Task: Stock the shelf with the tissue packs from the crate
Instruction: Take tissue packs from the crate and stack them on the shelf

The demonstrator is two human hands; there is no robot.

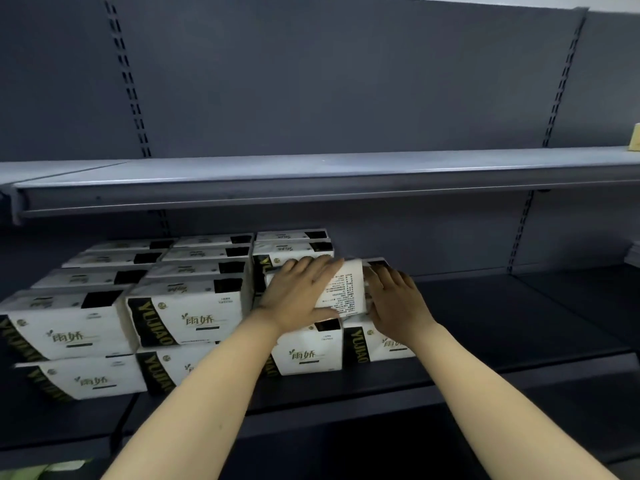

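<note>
Head view: both forearms bare, reaching fwd into the lower shelf (485,341), dark metal deck, matte.
Left hand (298,292): palm down, fingers spread flat on top/left of the held tissue pack (346,289); pressing it, not curled round.
Right hand (394,299): back of hand up, fingers bent against the pack's right end; w/ the left it clamps the pack between them.
Held tissue pack: white soft plastic wrap, rectangular, small printed text panel facing up; tilted a bit, sitting on the bottom-layer packs (308,355) at the right end of the stack.
Stacked packs (187,313): two layers, several rows deep, left and centre of shelf; white glossy wrap, black band w/ gold "YUJIAO" lettering, black patch on top.
Upper shelf (311,174): grey metal, smooth, lip along front edge; pale yellow item (634,142) at far right, cut off by frame.
Back panel (346,81): dark grey sheet, slotted uprights.
Crate: can't tell; only a green bit (45,469) at bottom left.
</note>
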